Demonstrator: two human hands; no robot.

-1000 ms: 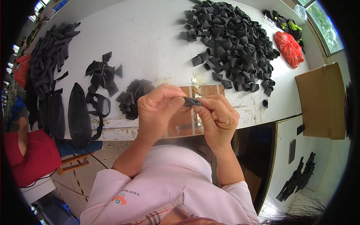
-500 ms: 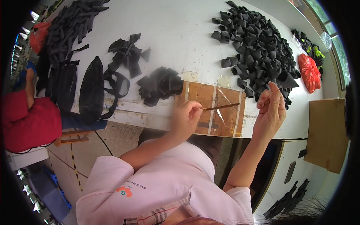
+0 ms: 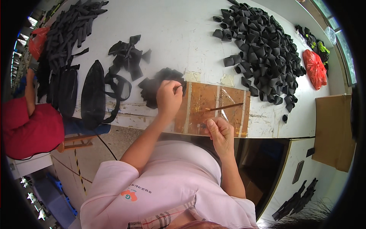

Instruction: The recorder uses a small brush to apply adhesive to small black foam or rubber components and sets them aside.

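- Head view: our left hand (image 3: 169,97) pinches a soft, light black piece (image 3: 158,86) from the small pile beside the brown board (image 3: 202,103).
- Our right hand (image 3: 219,131) grips a thin, stiff brush (image 3: 225,107) by its handle end, bristles over the board.

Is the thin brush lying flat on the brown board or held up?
Lying flat. The brush rests across the taped brown board; the right hand sits just below it, not gripping it.

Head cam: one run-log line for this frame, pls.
left hand: on small black pile | right hand: holding brush over brown board | big pile of black pieces: upper right
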